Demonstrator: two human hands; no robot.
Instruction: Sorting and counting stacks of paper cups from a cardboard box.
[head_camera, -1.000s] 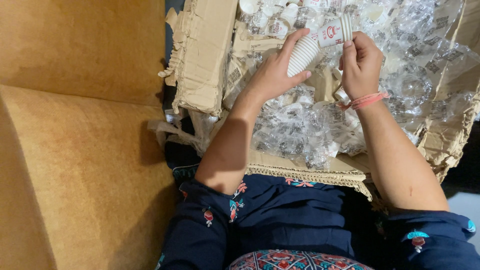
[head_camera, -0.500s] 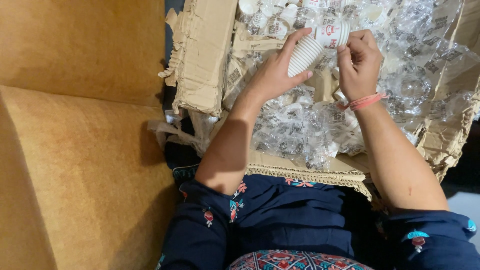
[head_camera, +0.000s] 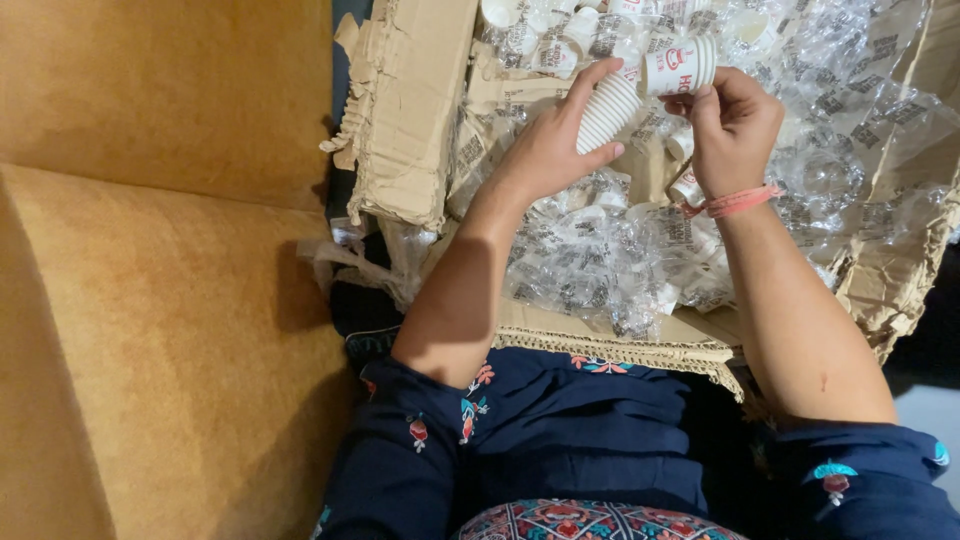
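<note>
My dark blue embroidered sleeves (head_camera: 560, 440) sit nearest, the torn brown cardboard box (head_camera: 410, 110) of crinkled clear plastic wrap (head_camera: 600, 270) beyond. My left hand (head_camera: 550, 150) is wrapped round a ribbed white stack of paper cups (head_camera: 608, 110), above the box; my right hand (head_camera: 735, 130) pinches its printed end cup (head_camera: 678, 68). A hard tug could crush the rim or spill the stack into the wrap.

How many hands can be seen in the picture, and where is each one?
2. The left hand grips the white stack of paper cups; the right hand holds its printed end, above the cardboard box. No others are visible.
</note>
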